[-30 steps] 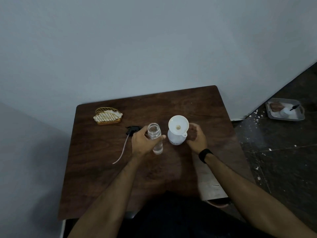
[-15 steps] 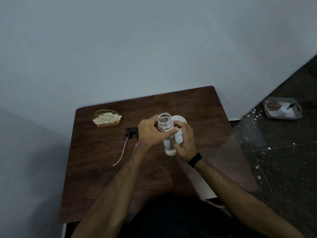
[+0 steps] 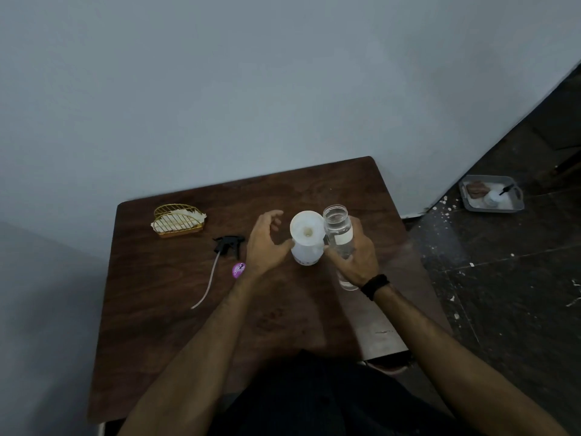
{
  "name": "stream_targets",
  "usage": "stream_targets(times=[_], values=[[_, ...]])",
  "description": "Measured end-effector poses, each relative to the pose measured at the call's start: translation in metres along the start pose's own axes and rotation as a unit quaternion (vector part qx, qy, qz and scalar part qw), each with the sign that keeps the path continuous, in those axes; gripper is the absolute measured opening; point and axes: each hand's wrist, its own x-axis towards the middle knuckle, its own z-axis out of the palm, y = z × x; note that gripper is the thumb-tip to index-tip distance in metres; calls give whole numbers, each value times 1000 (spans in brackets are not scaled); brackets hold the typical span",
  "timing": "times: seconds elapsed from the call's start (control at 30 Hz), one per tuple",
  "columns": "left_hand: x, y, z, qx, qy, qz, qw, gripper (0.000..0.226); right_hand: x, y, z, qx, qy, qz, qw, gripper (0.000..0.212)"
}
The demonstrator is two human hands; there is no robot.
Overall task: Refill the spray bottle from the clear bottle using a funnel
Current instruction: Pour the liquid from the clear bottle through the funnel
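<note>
A white spray bottle (image 3: 306, 254) stands near the middle of the brown table (image 3: 176, 309) with a white funnel (image 3: 306, 226) seated in its neck. My right hand (image 3: 356, 258) grips the uncapped clear bottle (image 3: 339, 231), holding it upright just right of the funnel. My left hand (image 3: 265, 243) is beside the spray bottle on its left, fingers loosely spread, thumb touching the bottle's side and holding nothing. The black spray head (image 3: 228, 243) with its long tube lies on the table to the left.
A gold wire basket (image 3: 177, 220) with white napkins sits at the table's back left. A small purple cap (image 3: 238, 269) lies by my left wrist. A grey tray (image 3: 492, 198) with items is on the dark floor at the right. A wall stands behind the table.
The clear bottle passed from my left hand to my right and moved to the right of the funnel. My left hand let go and now sits by the spray bottle.
</note>
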Motion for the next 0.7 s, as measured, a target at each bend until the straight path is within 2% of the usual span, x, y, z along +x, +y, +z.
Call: stream_targets(times=[0.13,0.23,0.5,0.7], values=[[-4,-32,17,25,-99,-90,991,86,9,-2,-18,-28,-36,-4,999,54],[-3,-47,31,6,-120,-110,987,95,18,-2,-24,-72,-81,-15,994,49],[7,-29,52,-53,-120,-155,979,68,43,9,-28,-212,-155,-25,965,49],[6,-27,73,-55,-97,-160,981,66,53,14,-30,-304,-183,-28,934,60]])
